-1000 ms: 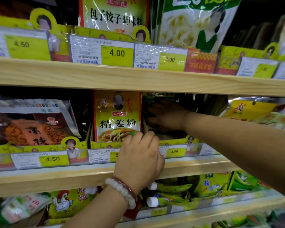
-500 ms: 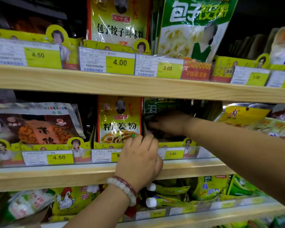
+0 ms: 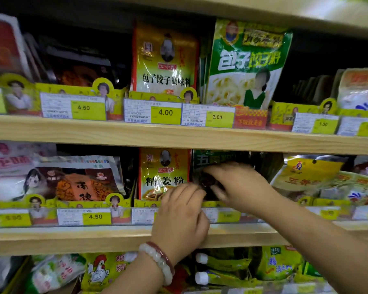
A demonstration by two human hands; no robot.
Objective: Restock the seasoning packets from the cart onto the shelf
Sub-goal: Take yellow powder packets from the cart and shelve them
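Observation:
A dark green seasoning packet (image 3: 218, 159) stands on the middle shelf (image 3: 72, 238), right of a yellow ginger-powder packet (image 3: 164, 166). My right hand (image 3: 240, 185) reaches in from the right and pinches the green packet's front, fingers above and thumb below; the hand is blurred. My left hand (image 3: 181, 219), with a bead bracelet on the wrist, comes up from below. Its fingers curl onto the green packet's lower left corner, beside the right thumb. Both hands hide the packet's lower half. No cart is in view.
Price-tag strips (image 3: 83, 216) and yellow cardboard trays front each row. The upper shelf (image 3: 178, 135) holds tall dumpling-seasoning packets (image 3: 246, 64). Orange-printed bags (image 3: 77, 179) stand at the left and yellow packets (image 3: 306, 172) at the right. The lower shelf holds chicken-print bags (image 3: 100, 270) and capped tubes.
The view has tilted upward, so the shelves sit lower in frame. My right hand has drawn forward out of the shelf toward my left hand. The left hand has stayed at the tray front.

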